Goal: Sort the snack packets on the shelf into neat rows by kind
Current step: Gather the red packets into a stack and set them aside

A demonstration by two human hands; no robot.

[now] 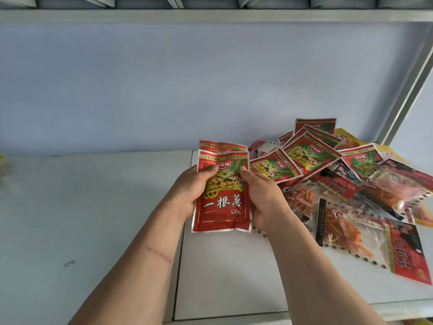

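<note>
From my head camera I look down on a pale grey-white shelf [93, 207], made of two panels that meet at a seam running between my forearms. Behind it stands a plain lavender-blue back wall [164, 85], and above that the edge of the next shelf up [210, 16]. A pale metal upright [407, 90] slants down at the right corner.

My left hand [189, 193] grips the left edge of a small stack of red packets [222, 195], thumb curled over the front. My right hand [260, 195] grips the right edge the same way. I can count two packets in the stack, since a second top edge shows behind the front one; whether more lie behind I cannot tell.

To the right, touching my right hand, lies a loose heap [339, 179] on the shelf. In it I count about six more red packets of the same kind, overlapping and tilted. Clear packets with orange strips and dark red labels [351, 233] lie lower; their number I cannot tell.
</note>
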